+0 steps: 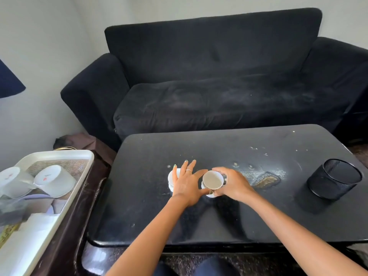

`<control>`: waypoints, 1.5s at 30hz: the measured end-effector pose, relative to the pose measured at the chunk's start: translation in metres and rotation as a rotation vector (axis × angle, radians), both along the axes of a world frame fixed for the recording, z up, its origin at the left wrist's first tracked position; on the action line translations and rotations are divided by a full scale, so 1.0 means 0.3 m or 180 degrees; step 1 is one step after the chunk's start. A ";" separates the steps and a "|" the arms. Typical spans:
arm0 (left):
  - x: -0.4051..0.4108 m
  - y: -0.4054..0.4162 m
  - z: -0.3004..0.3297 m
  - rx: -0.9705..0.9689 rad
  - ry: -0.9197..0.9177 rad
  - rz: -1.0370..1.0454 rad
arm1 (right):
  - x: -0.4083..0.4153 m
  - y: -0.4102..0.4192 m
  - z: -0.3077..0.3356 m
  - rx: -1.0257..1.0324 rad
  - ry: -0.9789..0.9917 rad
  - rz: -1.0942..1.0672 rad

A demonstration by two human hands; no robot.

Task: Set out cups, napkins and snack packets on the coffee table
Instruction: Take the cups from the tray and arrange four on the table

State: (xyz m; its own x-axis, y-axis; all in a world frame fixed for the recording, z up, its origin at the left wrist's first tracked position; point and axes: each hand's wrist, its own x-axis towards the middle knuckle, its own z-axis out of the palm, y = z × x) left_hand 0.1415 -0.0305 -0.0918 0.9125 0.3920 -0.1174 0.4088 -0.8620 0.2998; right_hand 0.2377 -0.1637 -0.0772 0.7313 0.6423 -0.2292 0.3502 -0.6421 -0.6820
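A white paper cup (212, 180) stands on the black coffee table (219, 222) near its middle. My right hand (234, 184) is wrapped around it from the right. Just left of it stands another white cup (171, 177), mostly hidden behind my left hand (187, 182). That hand has its fingers spread, and its thumb touches the rim of the cup in my right hand. On the white tray (59, 154) at the left lie two more white cups (53, 181) on their sides, with white napkins (37, 228) below them and a packet at the tray's lower left edge.
A black mesh pen holder (334, 179) stands at the right of the table. A worn, peeling patch (264, 180) marks the tabletop right of my hands. A black sofa (219, 80) runs behind the table. The tray rests on a dark side table at the left.
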 end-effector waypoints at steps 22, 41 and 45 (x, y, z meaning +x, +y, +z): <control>-0.148 0.014 0.062 -0.0041 -0.1365 0.0494 | -0.089 0.027 0.034 0.0395 -0.0773 0.0052; -0.742 0.539 0.286 -0.0737 -0.2366 0.3042 | -0.655 0.686 0.296 0.0880 -0.0850 0.1563; -0.810 0.607 0.258 -0.1325 -0.2677 0.3364 | -0.747 0.867 0.291 0.0577 -0.0672 0.1773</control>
